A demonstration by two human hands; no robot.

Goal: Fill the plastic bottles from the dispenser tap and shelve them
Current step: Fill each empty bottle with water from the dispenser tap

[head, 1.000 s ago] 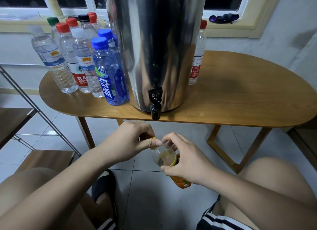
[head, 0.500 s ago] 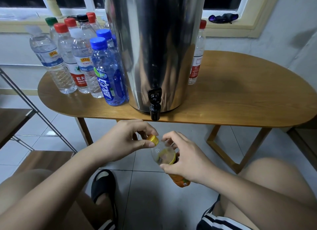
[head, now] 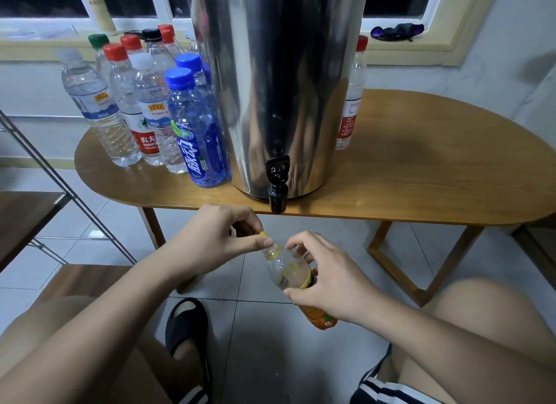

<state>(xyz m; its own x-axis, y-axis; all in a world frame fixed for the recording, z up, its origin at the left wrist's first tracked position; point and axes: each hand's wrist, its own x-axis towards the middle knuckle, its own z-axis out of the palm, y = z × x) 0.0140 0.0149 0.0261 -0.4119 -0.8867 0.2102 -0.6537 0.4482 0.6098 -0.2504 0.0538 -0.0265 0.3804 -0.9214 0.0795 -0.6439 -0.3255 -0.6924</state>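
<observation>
Wooden tabletop [head: 421, 168] carries the dispenser [head: 270, 87], its tap [head: 278, 190] just above the right hand [head: 325, 280], which grips the bottle [head: 287, 271]. Left hand [head: 207, 241] pinches the cap [head: 263, 233], now lifted off the neck, so filling can follow.

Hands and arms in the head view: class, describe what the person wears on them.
The left hand and right hand wear no gloves, rings or watch. The left forearm and right forearm are uncovered, with no sleeve in view.
</observation>
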